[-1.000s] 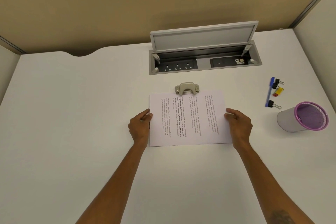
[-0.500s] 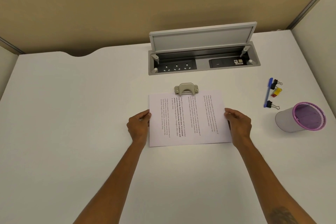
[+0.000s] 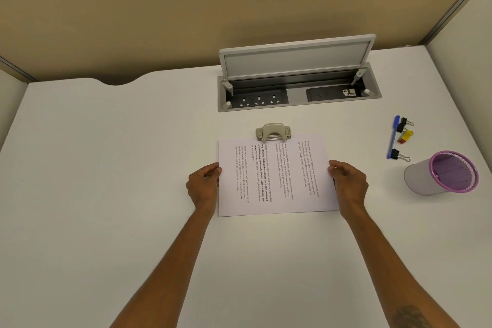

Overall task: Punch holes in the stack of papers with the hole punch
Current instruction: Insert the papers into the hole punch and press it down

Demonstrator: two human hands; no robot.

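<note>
A stack of printed white papers (image 3: 277, 176) lies flat on the white desk (image 3: 106, 168), its text running sideways. The far edge of the stack sits in the mouth of a beige hole punch (image 3: 273, 131), which stands just beyond it. My left hand (image 3: 203, 186) grips the stack's left edge with curled fingers. My right hand (image 3: 348, 184) grips the right edge the same way. Neither hand touches the punch.
An open socket box (image 3: 298, 88) with a raised lid is set into the desk behind the punch. At the right lie a blue pen (image 3: 392, 138), black binder clips (image 3: 403, 124) and a yellow clip (image 3: 405, 136). A purple-rimmed mesh cup (image 3: 442, 173) lies on its side.
Nothing has visibly moved apart from a slight shift of the camera; both hands keep their hold on the paper's side edges.
</note>
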